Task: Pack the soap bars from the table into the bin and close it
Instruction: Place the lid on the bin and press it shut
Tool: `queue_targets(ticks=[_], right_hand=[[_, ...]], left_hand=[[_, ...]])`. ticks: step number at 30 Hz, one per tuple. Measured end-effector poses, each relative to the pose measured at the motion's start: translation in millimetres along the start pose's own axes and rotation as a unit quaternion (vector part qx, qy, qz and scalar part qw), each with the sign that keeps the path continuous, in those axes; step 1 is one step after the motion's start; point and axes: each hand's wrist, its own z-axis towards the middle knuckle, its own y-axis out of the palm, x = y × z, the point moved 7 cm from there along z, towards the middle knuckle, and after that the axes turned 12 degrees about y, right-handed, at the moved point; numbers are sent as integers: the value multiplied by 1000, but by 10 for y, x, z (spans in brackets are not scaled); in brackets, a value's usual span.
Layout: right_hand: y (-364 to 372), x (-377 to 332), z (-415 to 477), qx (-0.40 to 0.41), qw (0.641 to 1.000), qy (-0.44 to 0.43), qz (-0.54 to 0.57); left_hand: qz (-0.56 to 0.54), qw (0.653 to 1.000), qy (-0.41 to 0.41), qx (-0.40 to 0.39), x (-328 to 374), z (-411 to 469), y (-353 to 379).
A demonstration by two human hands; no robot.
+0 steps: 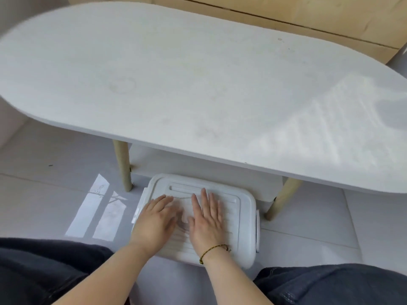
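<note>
A white plastic bin (246,227) stands on the floor between my knees, in front of the table, with its ribbed lid lying on top. My left hand (154,221) lies flat on the left half of the lid, fingers spread. My right hand (208,219), with a braided bracelet on the wrist, lies flat on the middle of the lid. Neither hand grips anything. No soap bars show on the white oval table (198,84); the bin's inside is hidden by the lid.
The table has light wooden legs (123,166) and a lower white shelf (176,164) just behind the bin. Grey tiled floor (55,172) lies to the left with a bright window reflection. My dark-trousered knees (44,267) flank the bin. A wooden panel stands behind the table.
</note>
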Motion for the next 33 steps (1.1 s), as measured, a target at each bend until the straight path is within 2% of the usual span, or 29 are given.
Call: queue_targets(ticks=[2, 4, 5, 6, 8, 9, 11, 13, 15, 19, 26, 28, 31, 33], right_hand=[[2, -128, -19, -56, 998, 11, -39], [33, -159, 5, -75, 995, 7, -60], [76, -138, 25, -63, 996, -5, -70], [195, -87, 35, -83, 994, -11, -77], [313, -36, 57, -87, 992, -18, -86], [309, -28, 64, -76, 993, -20, -82], [315, -33, 75, -76, 995, -15, -65], [300, -20, 84, -73, 995, -10, -72], [290, -13, 94, -71, 995, -6, -69], [302, -47, 100, -72, 996, -7, -58], [299, -79, 84, -66, 996, -10, -56], [299, -78, 81, -67, 995, -10, -73], [303, -70, 98, -71, 995, 1, -77], [295, -63, 93, -73, 995, 6, -68]], left_hand=[[-41, 994, -89, 42, -279, -89, -140], [-105, 970, -216, 43, -626, -216, -127], [-161, 944, -285, 42, -770, -300, -89], [-242, 904, -351, 42, -874, -367, -33], [-408, 792, -451, 42, -958, -473, 108], [-456, 752, -475, 27, -965, -498, 182], [-516, 706, -485, -14, -979, -513, 314], [-564, 674, -476, -27, -967, -474, 376], [-584, 659, -473, -3, -1010, -449, 370], [-600, 646, -468, 64, -1171, -460, 289], [-587, 682, -428, 86, -1245, -510, 157], [-559, 719, -407, 68, -1191, -470, 106], [-462, 796, -389, 54, -1109, -382, 45], [-388, 824, -407, 69, -1066, -381, 54]])
